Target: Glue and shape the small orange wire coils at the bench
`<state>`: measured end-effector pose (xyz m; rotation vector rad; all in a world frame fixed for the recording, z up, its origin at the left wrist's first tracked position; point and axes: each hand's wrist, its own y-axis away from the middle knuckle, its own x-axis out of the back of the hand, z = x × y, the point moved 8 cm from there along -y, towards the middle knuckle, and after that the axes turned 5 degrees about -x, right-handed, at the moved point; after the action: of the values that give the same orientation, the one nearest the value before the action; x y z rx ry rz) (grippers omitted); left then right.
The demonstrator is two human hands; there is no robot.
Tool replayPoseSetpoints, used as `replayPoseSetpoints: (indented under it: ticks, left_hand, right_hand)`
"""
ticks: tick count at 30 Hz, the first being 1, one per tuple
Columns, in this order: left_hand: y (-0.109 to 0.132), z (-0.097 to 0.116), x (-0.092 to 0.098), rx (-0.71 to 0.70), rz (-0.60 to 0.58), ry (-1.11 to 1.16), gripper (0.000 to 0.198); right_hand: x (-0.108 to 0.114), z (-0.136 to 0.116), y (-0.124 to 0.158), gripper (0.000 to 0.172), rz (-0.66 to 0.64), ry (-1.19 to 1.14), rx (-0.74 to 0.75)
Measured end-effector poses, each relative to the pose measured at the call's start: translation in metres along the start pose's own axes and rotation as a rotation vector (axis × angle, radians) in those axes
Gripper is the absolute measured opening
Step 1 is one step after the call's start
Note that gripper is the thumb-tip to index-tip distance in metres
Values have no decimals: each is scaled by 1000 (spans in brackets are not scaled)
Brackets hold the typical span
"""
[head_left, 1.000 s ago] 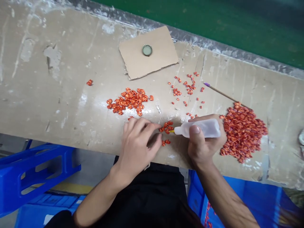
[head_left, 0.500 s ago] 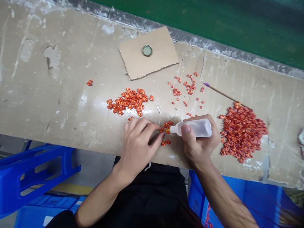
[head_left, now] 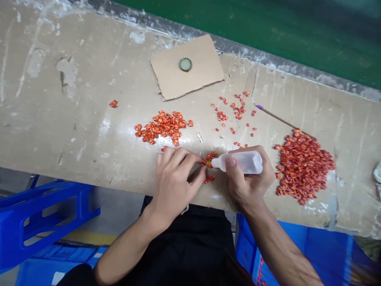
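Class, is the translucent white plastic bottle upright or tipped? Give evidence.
Tipped: the right hand holds the bottle slanted, its thin yellow nozzle pointing toward the left hand, base facing away.

bottle [head_left: 248,162]: in right hand [head_left: 251,183]
piece [head_left: 203,162]: in left hand [head_left: 174,174], left of bottle
left pile [head_left: 163,127]: behind left hand
right pile [head_left: 306,165]: right of right hand
bits [head_left: 238,115]: behind bottle
stick [head_left: 279,116]: just behind right pile
card [head_left: 172,81]: on table [head_left: 74,133], behind left pile
cap [head_left: 185,64]: on card

one head-worn view, looking forward and steeply down over the worktop [head_left: 74,139]. near range: left hand [head_left: 175,174] and right hand [head_left: 250,186] below frame centre, worktop running aslant.
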<state>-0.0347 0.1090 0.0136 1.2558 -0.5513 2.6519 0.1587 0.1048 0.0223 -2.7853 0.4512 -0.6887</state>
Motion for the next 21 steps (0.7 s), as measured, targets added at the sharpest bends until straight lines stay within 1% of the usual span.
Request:
replayPoseSetpoints:
  ticks: [6, 16, 21]
  left_hand:
    - [1, 1, 0, 7, 4, -6, 7]
    - [1, 1, 0, 3, 0, -5, 5]
    - [1, 1, 0, 14, 5, -7, 4]
  right_hand:
    - [1, 4, 5, 14, 21, -17, -11]
    - [2, 3, 4, 14, 31, 8, 42]
    - [9, 5, 5, 17, 110, -48, 45]
